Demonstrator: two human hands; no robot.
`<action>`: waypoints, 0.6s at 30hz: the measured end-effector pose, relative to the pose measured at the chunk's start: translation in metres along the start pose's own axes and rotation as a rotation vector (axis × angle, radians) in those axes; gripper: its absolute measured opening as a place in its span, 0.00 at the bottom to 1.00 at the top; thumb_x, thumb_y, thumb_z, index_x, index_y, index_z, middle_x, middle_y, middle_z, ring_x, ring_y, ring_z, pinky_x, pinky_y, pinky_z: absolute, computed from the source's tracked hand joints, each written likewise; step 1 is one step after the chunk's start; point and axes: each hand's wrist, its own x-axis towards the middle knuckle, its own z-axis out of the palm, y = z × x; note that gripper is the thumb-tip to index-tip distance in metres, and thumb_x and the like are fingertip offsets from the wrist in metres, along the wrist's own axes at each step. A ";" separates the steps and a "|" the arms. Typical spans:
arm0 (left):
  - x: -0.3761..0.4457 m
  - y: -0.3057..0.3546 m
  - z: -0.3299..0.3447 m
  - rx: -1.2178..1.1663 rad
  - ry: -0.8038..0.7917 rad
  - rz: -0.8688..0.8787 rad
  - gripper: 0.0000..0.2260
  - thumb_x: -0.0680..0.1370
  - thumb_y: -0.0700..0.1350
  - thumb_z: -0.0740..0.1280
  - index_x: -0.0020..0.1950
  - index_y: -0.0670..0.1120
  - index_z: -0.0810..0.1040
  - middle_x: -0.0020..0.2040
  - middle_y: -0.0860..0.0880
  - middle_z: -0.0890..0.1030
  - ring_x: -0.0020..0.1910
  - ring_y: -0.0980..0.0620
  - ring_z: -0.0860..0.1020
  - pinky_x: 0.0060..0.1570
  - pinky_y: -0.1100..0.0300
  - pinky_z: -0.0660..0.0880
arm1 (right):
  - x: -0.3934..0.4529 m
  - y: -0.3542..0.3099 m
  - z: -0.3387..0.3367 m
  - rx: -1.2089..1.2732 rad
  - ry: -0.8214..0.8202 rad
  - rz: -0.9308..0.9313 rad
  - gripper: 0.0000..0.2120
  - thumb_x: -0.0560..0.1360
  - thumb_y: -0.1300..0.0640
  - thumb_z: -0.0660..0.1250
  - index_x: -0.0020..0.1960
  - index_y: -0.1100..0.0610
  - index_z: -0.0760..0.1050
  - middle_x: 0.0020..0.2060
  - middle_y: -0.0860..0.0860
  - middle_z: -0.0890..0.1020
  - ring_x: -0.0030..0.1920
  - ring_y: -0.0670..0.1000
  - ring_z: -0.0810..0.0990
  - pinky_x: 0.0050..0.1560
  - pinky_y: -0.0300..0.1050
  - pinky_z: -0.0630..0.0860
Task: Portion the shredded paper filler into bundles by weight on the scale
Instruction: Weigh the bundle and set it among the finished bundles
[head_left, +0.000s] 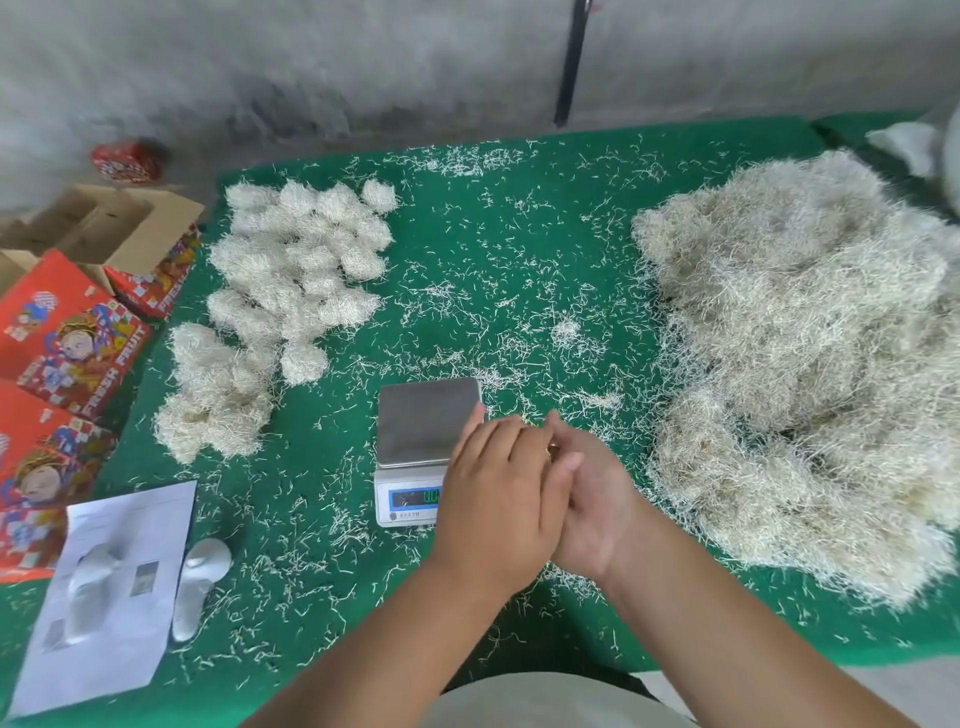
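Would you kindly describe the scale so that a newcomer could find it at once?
Start from the green table cover, with the huge loose heap of shredded paper on the right and the small bundles on the left. Between them, near the front edge, sits the scale. It alone is hard-edged: a bare metal platform above a white base with a lit display.

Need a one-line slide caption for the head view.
Both hands pressed together beside an empty steel-topped digital scale, weighed shredded-paper bundles left, loose pale filler heap right, on green table.

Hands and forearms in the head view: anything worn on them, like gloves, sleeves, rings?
No gloves and no sleeves: the left hand and right hand are bare, and so are both forearms as far as the frame shows. A small gold-coloured glint between the fingers may be a ring; too small to tell.
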 end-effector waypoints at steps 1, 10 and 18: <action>0.004 0.000 0.001 -0.003 0.016 -0.012 0.23 0.87 0.54 0.50 0.53 0.44 0.81 0.49 0.48 0.81 0.53 0.47 0.79 0.78 0.44 0.61 | -0.003 -0.002 -0.002 -0.019 0.007 0.016 0.34 0.84 0.37 0.56 0.61 0.67 0.83 0.62 0.61 0.84 0.62 0.58 0.85 0.72 0.52 0.73; 0.034 0.003 0.003 -0.236 0.138 -0.101 0.15 0.85 0.51 0.60 0.39 0.50 0.67 0.36 0.56 0.69 0.37 0.55 0.67 0.37 0.59 0.62 | -0.023 -0.010 0.005 -0.076 -0.062 -0.102 0.38 0.84 0.32 0.54 0.72 0.64 0.77 0.71 0.63 0.78 0.71 0.59 0.79 0.75 0.56 0.72; 0.056 -0.020 -0.005 -0.931 -0.067 -1.080 0.12 0.83 0.46 0.64 0.44 0.51 0.86 0.45 0.63 0.80 0.50 0.61 0.77 0.54 0.51 0.69 | -0.034 0.005 -0.027 -0.269 0.075 -0.185 0.38 0.81 0.30 0.58 0.73 0.62 0.68 0.62 0.66 0.83 0.66 0.65 0.82 0.64 0.57 0.81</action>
